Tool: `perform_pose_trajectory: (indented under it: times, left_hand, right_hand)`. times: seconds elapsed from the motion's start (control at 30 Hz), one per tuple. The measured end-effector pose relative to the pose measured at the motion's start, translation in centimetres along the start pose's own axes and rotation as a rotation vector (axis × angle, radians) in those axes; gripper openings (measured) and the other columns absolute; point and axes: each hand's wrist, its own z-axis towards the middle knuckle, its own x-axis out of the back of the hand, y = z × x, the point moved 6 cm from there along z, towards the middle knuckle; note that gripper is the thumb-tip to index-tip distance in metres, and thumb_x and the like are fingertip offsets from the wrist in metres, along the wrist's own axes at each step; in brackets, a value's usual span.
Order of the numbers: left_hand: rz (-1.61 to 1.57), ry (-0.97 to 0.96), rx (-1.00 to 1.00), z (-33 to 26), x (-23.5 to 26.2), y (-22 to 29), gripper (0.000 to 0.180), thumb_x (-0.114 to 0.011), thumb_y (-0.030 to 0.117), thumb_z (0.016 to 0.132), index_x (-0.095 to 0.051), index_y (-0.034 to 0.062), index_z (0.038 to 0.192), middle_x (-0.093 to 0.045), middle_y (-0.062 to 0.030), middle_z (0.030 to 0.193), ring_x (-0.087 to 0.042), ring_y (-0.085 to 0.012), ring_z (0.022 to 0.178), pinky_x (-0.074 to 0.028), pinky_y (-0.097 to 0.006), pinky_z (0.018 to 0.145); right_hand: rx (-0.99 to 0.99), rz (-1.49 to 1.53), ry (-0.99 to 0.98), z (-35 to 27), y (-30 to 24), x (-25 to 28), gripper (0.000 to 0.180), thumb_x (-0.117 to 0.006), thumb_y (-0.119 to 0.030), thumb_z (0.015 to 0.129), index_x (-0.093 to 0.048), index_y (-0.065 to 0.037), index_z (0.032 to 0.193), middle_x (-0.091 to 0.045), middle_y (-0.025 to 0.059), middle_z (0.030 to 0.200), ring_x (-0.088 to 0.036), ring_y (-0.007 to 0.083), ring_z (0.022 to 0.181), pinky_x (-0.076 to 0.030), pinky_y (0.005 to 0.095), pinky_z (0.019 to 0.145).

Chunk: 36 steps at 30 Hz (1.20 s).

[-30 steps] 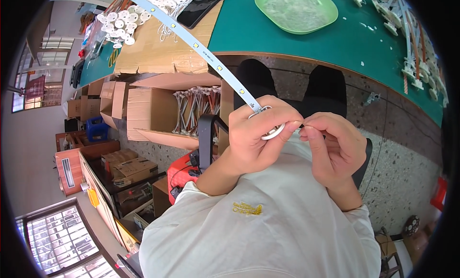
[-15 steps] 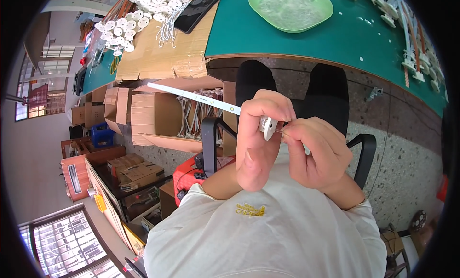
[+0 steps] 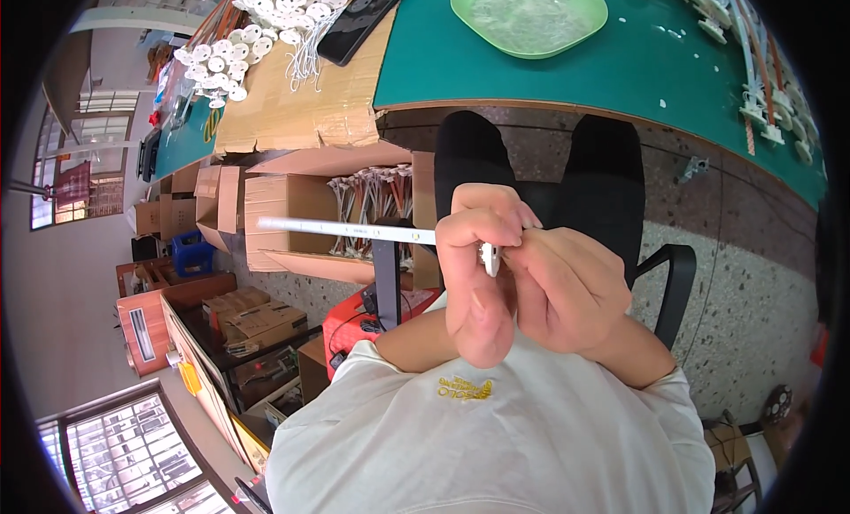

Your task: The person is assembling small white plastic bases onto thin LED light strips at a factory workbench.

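My left hand (image 3: 476,306) is closed around one end of a narrow white LED strip (image 3: 354,231), which points out to the left, nearly level. At that end a small white round cap (image 3: 490,259) shows edge-on between my two hands. My right hand (image 3: 571,288) is closed in a pinch right against the cap, its fingertips touching or almost touching my left fingers. Whatever those fingertips hold is hidden behind the knuckles.
Ahead is a green-topped table (image 3: 425,80) bearing a green plate (image 3: 580,31) of small clear pieces, a black phone (image 3: 361,25), white round caps (image 3: 217,64) and, at right, more strips (image 3: 770,98). An open cardboard box (image 3: 270,213) of strips stands left. Chair armrests (image 3: 677,275) flank me.
The strip has swung from a slant to nearly level, its far end dropping. My right hand has come closer to the cap, and the thin piece seen at its fingertips is now hidden.
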Motion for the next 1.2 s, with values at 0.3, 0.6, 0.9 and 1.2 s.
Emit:
perform_pose_trajectory:
  times: [0.3,0.6,0.9,1.2]
  left_hand:
    - [-0.014,-0.199,-0.014,0.8,-0.8,0.5,0.044,-0.044,0.05,0.094,-0.043,0.0064,0.101,-0.042,-0.0147,0.099,-0.04,-0.0229,0.087,-0.041,-0.043,0.083]
    - [-0.52,-0.17,0.194,0.3,-0.4,-0.7,0.039,-0.032,0.044,0.1,-0.048,0.01,0.093,-0.041,-0.015,0.11,-0.039,-0.0229,0.099,-0.033,-0.036,0.093]
    - [-0.467,-0.158,0.226,0.1,0.2,-1.1,0.047,-0.018,0.053,0.1,-0.044,0.0144,0.091,-0.043,-0.01,0.103,-0.036,-0.0244,0.094,-0.032,-0.044,0.093]
    - [-0.563,-0.137,0.297,-0.4,0.5,-1.2,0.051,-0.017,0.055,0.099,-0.043,0.013,0.09,-0.043,-0.0096,0.102,-0.036,-0.0234,0.093,-0.03,-0.041,0.093]
  right_hand:
    - [-0.03,0.07,0.04,-0.2,-0.2,0.6,0.021,-0.068,0.008,0.067,-0.065,0.005,0.087,-0.066,0.0132,0.078,-0.063,0.0218,0.06,-0.051,0.0271,0.052]
    - [-0.222,0.397,-0.062,-0.9,2.1,-0.1,0.02,-0.072,0.009,0.069,-0.065,0.002,0.086,-0.069,0.0135,0.077,-0.065,0.0212,0.064,-0.052,0.029,0.059]
    - [-0.315,0.491,-0.057,-1.7,3.2,-1.4,0.022,-0.081,0.004,0.065,-0.073,-0.002,0.085,-0.069,0.0114,0.08,-0.065,0.0188,0.064,-0.051,0.0257,0.06]
    - [-0.299,0.475,-0.081,-2.2,3.2,-1.6,0.017,-0.073,0.009,0.071,-0.066,0.002,0.084,-0.065,0.0112,0.073,-0.061,0.0164,0.062,-0.047,0.0248,0.057]
